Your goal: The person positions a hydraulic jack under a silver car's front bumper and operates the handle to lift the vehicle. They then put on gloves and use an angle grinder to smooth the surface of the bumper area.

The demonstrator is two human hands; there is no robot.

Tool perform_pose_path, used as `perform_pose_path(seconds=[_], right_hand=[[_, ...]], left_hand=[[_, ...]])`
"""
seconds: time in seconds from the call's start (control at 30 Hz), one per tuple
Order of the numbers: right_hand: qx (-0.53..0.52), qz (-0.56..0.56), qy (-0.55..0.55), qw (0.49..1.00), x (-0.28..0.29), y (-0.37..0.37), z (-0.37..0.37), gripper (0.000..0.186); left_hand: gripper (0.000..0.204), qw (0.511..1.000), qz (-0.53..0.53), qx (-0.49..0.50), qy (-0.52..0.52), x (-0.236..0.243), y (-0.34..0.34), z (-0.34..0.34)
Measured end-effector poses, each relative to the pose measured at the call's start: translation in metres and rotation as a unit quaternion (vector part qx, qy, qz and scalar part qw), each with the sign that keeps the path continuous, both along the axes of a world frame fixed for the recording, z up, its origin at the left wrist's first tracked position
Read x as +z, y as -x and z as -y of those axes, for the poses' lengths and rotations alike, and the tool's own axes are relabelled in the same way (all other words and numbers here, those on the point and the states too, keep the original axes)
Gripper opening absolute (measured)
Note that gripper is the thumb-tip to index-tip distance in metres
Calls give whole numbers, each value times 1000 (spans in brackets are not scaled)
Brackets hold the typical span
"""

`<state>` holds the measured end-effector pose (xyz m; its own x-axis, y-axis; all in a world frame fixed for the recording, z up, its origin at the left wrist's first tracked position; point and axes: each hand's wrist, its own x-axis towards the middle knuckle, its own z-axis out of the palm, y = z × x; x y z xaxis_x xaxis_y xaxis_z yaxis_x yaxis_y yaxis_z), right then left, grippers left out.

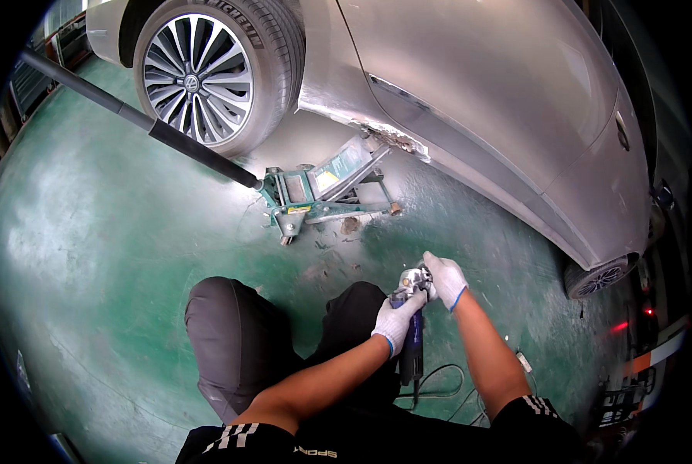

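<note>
An angle grinder (414, 340) with a dark blue body and a silver head is held upright in front of my right knee. My left hand (396, 320), in a white knit glove, is wrapped around the body just below the head. The gloved right hand (446, 280) is closed at the right side of the grinder's head, its fingers bent against it. What exactly those fingertips grip is partly hidden. Ahead stands a silver-beige car (470, 85) with a torn, stripped patch on its sill (392, 138).
A green floor jack (315, 185) sits under the damaged sill, its long black handle (191, 148) rising to the far left. The car's front wheel (199, 81) is behind it. A power cord (446, 393) loops on the green floor near a white connector (524, 362) at the right.
</note>
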<state>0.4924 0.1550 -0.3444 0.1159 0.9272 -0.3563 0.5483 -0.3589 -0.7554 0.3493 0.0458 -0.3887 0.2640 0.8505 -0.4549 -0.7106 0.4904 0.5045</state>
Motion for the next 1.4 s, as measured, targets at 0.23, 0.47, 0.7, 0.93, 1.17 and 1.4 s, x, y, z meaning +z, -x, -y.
perform_pose_path(seconds=[0.23,0.47,0.7,0.93,1.17,1.4], right_hand=[[-5,-267,43,963,19,10,12,45],[-34,-99,41,994,30,10,26,45],[29,-228,87,969,33,-21,23,52],[80,-195,62,976,23,-32,21,65],[89,-218,94,967,26,-23,24,62],[80,-213,138,964,37,-12,24,60]], left_hand=[[45,998,58,5,13,-12,16,-22],[44,987,160,-31,2,-15,16,-22],[50,970,227,-85,8,-26,13,-15],[61,951,291,-99,27,-33,18,-12],[63,949,299,-99,26,-29,23,-12],[65,949,296,-106,31,-31,23,-13]])
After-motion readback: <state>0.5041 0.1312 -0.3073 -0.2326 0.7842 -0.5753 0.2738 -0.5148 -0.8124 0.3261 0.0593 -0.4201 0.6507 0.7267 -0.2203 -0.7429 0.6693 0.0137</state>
